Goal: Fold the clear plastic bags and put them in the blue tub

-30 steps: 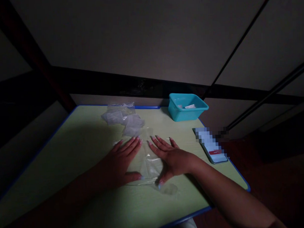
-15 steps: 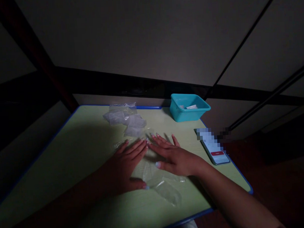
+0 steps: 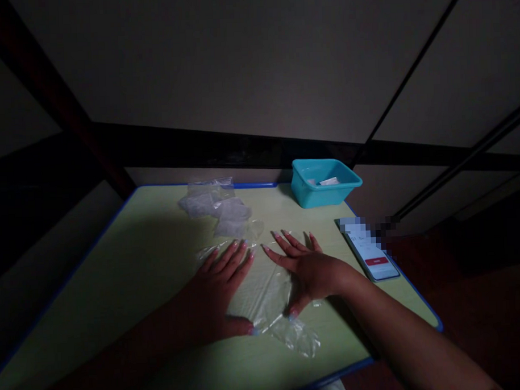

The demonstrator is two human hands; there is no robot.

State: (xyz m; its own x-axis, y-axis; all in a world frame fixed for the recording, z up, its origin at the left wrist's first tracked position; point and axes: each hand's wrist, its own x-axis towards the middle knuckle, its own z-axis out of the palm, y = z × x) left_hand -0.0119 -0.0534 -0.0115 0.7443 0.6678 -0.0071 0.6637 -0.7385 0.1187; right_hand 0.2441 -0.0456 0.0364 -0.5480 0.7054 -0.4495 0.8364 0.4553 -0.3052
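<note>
A clear plastic bag (image 3: 266, 297) lies spread on the pale green table (image 3: 130, 268), with creases running through its middle. My left hand (image 3: 223, 293) rests flat on its left part, fingers spread and thumb out to the right. On the right part of the bag lies my right hand (image 3: 311, 270), also with fingers spread and its thumb pointing toward me. A crumpled end of the plastic sticks out below the right thumb. Just beyond my fingertips lie several small whitish packets (image 3: 230, 216) in clear wrapping.
A turquoise plastic basket (image 3: 322, 198) with some white pieces inside stands at the back right corner. A phone (image 3: 375, 259) with a lit screen lies along the right edge. Behind the table rises a panelled wall (image 3: 221, 65). Blue trim edges the tabletop.
My hands have moved apart: the right one has slid to the right across the plastic. More of the creased bag now shows between them.
</note>
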